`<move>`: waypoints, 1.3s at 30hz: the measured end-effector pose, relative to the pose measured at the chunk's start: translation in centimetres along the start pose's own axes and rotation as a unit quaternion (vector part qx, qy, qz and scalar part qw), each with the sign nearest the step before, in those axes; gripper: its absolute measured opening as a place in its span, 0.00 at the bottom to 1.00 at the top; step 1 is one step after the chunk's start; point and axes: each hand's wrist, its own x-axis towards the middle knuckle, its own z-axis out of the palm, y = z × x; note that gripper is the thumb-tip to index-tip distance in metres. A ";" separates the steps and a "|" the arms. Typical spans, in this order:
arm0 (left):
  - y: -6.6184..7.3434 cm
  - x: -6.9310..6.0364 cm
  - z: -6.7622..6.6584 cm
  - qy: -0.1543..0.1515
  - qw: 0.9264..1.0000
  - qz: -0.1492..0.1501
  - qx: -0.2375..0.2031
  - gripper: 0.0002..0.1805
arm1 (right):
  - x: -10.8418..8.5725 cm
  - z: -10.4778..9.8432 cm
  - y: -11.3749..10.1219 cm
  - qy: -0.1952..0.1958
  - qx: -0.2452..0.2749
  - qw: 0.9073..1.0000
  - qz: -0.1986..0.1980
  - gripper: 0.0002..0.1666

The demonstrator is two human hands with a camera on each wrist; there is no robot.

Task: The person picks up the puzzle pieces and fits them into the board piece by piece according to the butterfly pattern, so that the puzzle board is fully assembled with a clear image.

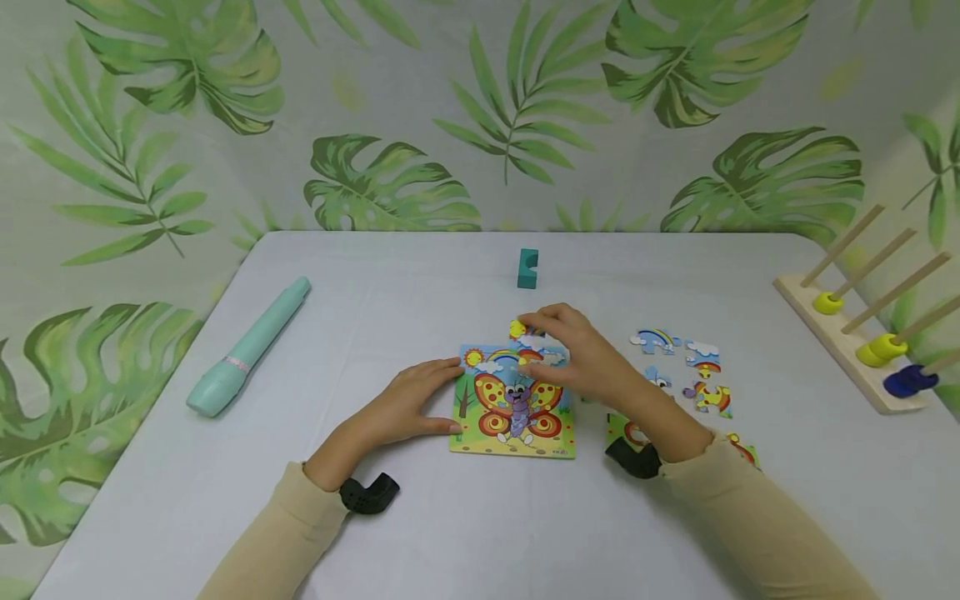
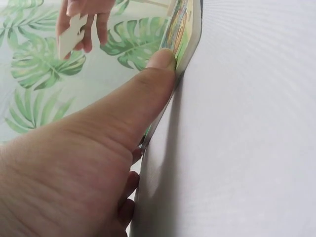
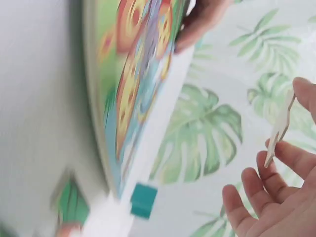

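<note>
A square butterfly picture board [image 1: 480, 437] lies on the white table. My left hand [image 1: 401, 404] is at its left side, the thumb pressing on the edge of the board [image 2: 183, 47] and the fingers near the upper left corner. Above the board's top edge, my right hand [image 1: 588, 354] pinches a puzzle piece [image 1: 517, 330] between thumb and fingers. The right wrist view shows this thin piece [image 3: 280, 129] edge-on, off the board, with the other fingers spread. Its pale, unprinted back [image 2: 72, 35] faces the left wrist camera.
Loose puzzle pieces [image 1: 702, 352] lie right of the board, some partly under the right forearm. A teal block [image 1: 527, 268] stands beyond the board. At the left lies a mint-green microphone-shaped object [image 1: 251, 346]; at the right edge stands a wooden peg rack [image 1: 847, 354] with yellow and blue beads.
</note>
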 end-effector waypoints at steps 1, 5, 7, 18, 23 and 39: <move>0.0 0.0 0.0 0.002 1.000 0.002 -0.001 0.45 | 0.2 0.6 -0.3 -0.002 0.002 1.000 0.003 0.37; -0.1 0.0 0.0 0.008 1.000 0.009 -0.004 0.44 | 1.1 3.2 -0.7 -0.029 0.007 0.999 0.035 0.36; -0.1 0.0 0.0 0.009 1.000 0.009 -0.005 0.44 | 1.3 4.2 -0.7 -0.049 0.005 0.997 0.060 0.35; -0.1 0.1 0.0 0.002 1.000 0.004 -0.004 0.45 | 2.1 6.9 0.8 -0.071 -0.062 0.992 0.085 0.33; -0.1 0.1 0.0 0.002 1.000 0.009 -0.003 0.45 | 2.4 7.3 1.3 -0.053 -0.081 0.993 0.072 0.34; 0.6 0.0 0.0 -0.010 1.000 0.000 0.006 0.43 | 2.5 8.0 2.0 -0.047 -0.088 0.992 0.079 0.33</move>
